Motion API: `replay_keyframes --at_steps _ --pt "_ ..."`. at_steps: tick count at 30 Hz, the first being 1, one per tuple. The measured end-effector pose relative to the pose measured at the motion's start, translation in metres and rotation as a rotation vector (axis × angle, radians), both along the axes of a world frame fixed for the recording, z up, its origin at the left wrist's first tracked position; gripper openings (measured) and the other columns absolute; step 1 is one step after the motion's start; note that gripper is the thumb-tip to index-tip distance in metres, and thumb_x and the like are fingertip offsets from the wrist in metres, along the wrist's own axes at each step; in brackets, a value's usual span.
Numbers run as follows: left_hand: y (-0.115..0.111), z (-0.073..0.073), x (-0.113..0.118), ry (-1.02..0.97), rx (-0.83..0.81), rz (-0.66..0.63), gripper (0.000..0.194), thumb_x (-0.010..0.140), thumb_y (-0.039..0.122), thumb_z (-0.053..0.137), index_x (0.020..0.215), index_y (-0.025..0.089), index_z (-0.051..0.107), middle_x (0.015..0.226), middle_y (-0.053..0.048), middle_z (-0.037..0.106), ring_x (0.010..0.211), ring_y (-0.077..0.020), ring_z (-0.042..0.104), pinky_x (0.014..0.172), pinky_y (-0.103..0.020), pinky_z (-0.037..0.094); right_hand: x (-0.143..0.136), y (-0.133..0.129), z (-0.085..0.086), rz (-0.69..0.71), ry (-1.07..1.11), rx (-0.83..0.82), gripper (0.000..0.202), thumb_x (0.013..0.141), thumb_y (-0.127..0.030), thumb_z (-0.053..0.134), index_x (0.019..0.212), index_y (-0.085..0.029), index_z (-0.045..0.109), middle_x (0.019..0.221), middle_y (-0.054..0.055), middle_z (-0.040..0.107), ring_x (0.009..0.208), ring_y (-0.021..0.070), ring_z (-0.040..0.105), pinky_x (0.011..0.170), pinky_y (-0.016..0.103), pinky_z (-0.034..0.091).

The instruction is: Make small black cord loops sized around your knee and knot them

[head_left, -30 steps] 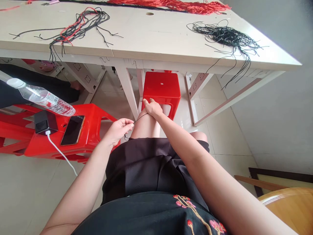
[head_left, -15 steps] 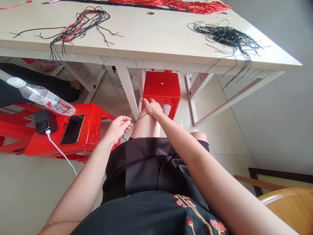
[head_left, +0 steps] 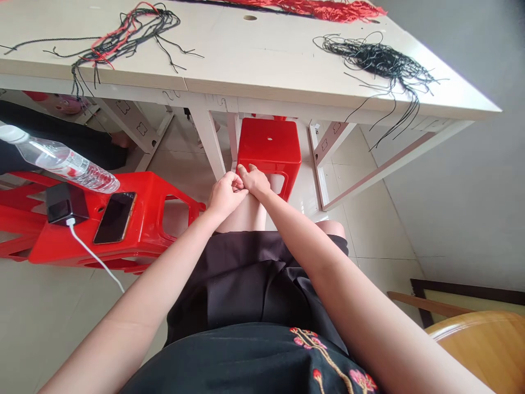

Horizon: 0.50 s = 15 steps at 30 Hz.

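Working mid-frame, the person has both hands together at one bare knee (head_left: 238, 218), w/ a thin dark cord (head_left: 246, 190) btwn them; only a short trace of it shows, the rest hidden. L hand (head_left: 227, 192): thumb & index curled in, tips v. close, prob. pinching the cord. R hand (head_left: 256, 181): laid over the knee, back up, thumb toward the L hand; its other fingers are mostly out of sight, so can't tell if they grip anything or just press.

Progress, as far as it can be judged: this cord looks mid-work, not done, since both hands are on it; no finished end visible. Upper L of frame, on the table (head_left: 246, 65), a black-and-red bundle (head_left: 133, 33) of thicker, twisted-looking cords lies w/ ends over the edge; poss. the done lot. Upper R, a loose black bundle (head_left: 379, 60) of thin strands, some hanging off the edge, looks unworked, so approx. that much may be left. Red threads (head_left: 342, 10) along the top edge also look loose; can't say if they belong to the same job. No exact count poss., strands overlap too much.
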<state>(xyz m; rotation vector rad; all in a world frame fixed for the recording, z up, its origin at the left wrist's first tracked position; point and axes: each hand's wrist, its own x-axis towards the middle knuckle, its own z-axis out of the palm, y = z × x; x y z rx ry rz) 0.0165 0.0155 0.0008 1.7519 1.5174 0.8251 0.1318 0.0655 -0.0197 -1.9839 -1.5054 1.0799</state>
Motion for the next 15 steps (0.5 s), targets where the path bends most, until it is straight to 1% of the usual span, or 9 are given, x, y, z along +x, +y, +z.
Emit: replay_keyframes --at_steps 3,7,9,11,13,15 --pt "0.002 0.003 0.005 0.108 0.072 -0.005 0.016 0.068 0.017 0.064 0.075 0.022 0.051 0.074 0.0 0.062 0.071 -0.0161 0.059 0.069 -0.027 0.042 0.002 0.0 0.0 -0.001 0.01 -0.003 0.064 0.086 -0.063 0.029 0.126 -0.017 0.048 0.118 0.013 0.063 0.118 0.0351 0.054 0.099 0.051 0.04" --pt "0.01 0.002 0.001 0.167 0.046 -0.054 0.019 0.067 0.013 0.061 0.081 0.024 0.055 0.067 0.002 0.062 0.065 -0.0168 0.056 0.066 -0.028 0.038 0.002 -0.002 -0.001 0.01 0.025 -0.013 0.061 0.086 -0.063 0.03 0.124 -0.019 0.05 0.115 0.012 0.065 0.114 0.034 0.057 0.098 0.05 0.041" --pt "0.015 -0.001 -0.002 0.122 0.019 -0.089 0.02 0.065 0.013 0.061 0.081 0.024 0.055 0.064 0.002 0.061 0.063 -0.0165 0.055 0.063 -0.027 0.036 0.001 -0.002 -0.002 0.009 0.036 -0.009 0.059 0.086 -0.063 0.03 0.121 -0.02 0.052 0.113 0.011 0.066 0.113 0.0336 0.058 0.098 0.051 0.04" --pt "0.02 -0.004 -0.006 0.03 -0.017 -0.126 0.019 0.064 0.015 0.063 0.079 0.023 0.054 0.062 0.002 0.059 0.061 -0.0156 0.054 0.061 -0.027 0.037 0.0 -0.001 -0.001 -0.008 0.052 0.01 0.061 0.085 -0.066 0.031 0.117 -0.02 0.056 0.111 0.011 0.067 0.112 0.0333 0.058 0.099 0.05 0.04" --pt "0.022 -0.006 -0.008 -0.045 -0.042 -0.141 0.019 0.063 0.018 0.065 0.076 0.022 0.052 0.06 0.003 0.057 0.058 -0.0142 0.052 0.059 -0.026 0.036 0.001 -0.002 -0.001 -0.031 0.094 0.063 0.06 0.084 -0.067 0.033 0.111 -0.02 0.06 0.109 0.01 0.068 0.111 0.0309 0.059 0.097 0.045 0.042" --pt "0.019 -0.007 -0.01 -0.093 -0.054 -0.124 0.018 0.063 0.02 0.065 0.074 0.022 0.051 0.058 0.004 0.054 0.055 -0.0124 0.049 0.057 -0.025 0.035 0.006 -0.009 -0.002 -0.06 0.14 0.138 0.057 0.086 -0.064 0.031 0.105 -0.021 0.063 0.108 0.008 0.069 0.108 0.0266 0.061 0.093 0.039 0.045"
